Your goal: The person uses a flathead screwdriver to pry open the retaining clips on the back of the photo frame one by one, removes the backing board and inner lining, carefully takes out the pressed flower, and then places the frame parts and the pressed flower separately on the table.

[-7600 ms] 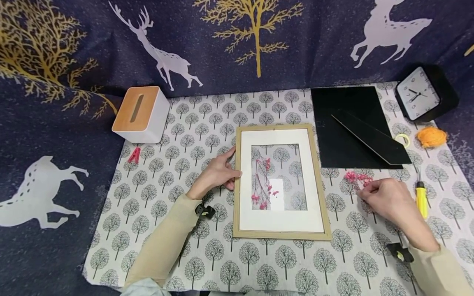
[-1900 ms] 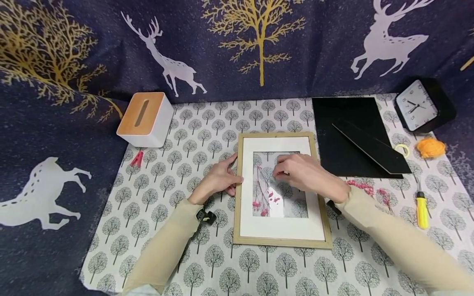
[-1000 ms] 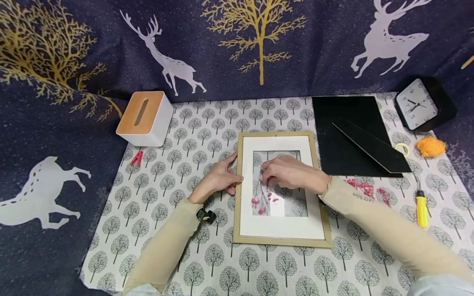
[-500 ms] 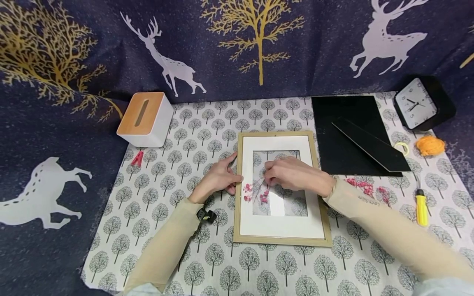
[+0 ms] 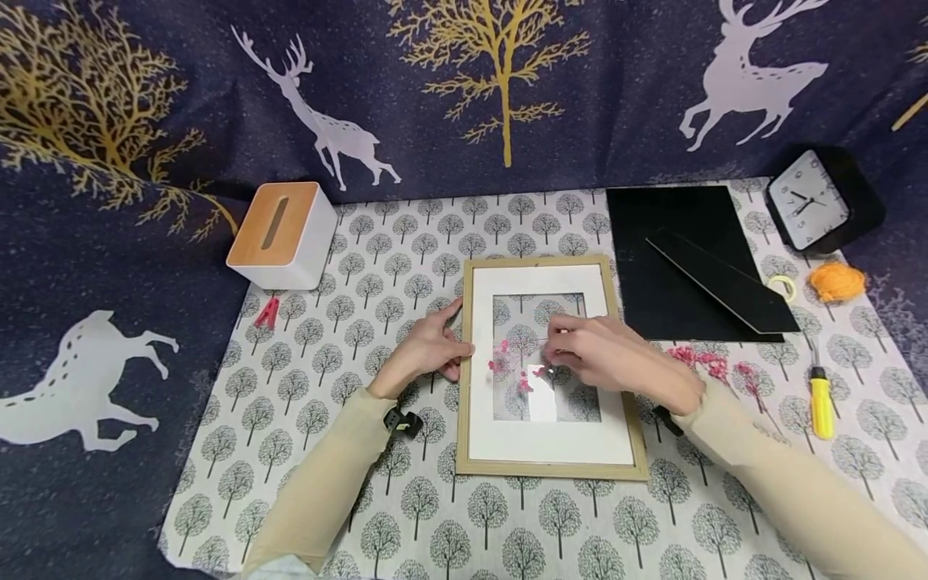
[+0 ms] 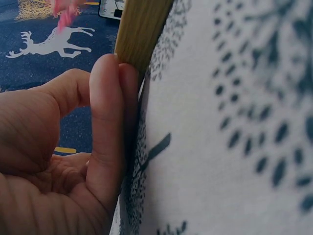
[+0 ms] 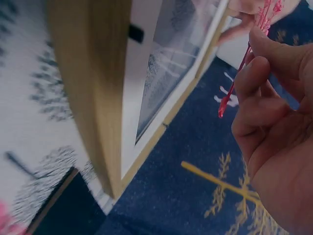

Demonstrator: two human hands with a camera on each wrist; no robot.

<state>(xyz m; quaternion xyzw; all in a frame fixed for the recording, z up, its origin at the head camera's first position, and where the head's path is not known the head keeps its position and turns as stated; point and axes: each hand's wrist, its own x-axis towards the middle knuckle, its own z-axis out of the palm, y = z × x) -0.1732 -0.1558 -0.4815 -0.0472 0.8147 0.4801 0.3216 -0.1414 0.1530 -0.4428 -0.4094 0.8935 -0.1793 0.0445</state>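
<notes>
My right hand [image 5: 590, 346] pinches the thin stem of a sprig of pink dried flowers [image 7: 264, 14] between thumb and fingertips, above the glass of a wooden picture frame [image 5: 551, 469]. In the head view, the blossoms point left over the glass. The frame lies flat, with a white mat [image 5: 551, 439] around its see-through middle. My left hand [image 5: 424, 352] rests at the frame's left side, thumb at the upper edge and index finger stretched along the wood. In the left wrist view, straight fingers [image 6: 105, 98] touch the frame's side.
More pink sprigs [image 5: 699, 361] lie right of the frame, partly under my right forearm. Behind them are a black backing board [image 5: 670, 217], a black stand flap [image 5: 718, 278], tape [image 5: 783, 287], orange twine [image 5: 837, 282], a yellow-handled tool [image 5: 822, 407] and a clock [image 5: 808, 201]. A tissue box [image 5: 308, 242] stands left.
My right hand has moved from the loose flowers at the right to the frame, and now has lifted the sprig off the glass, shifting right. The left hand stays put.
</notes>
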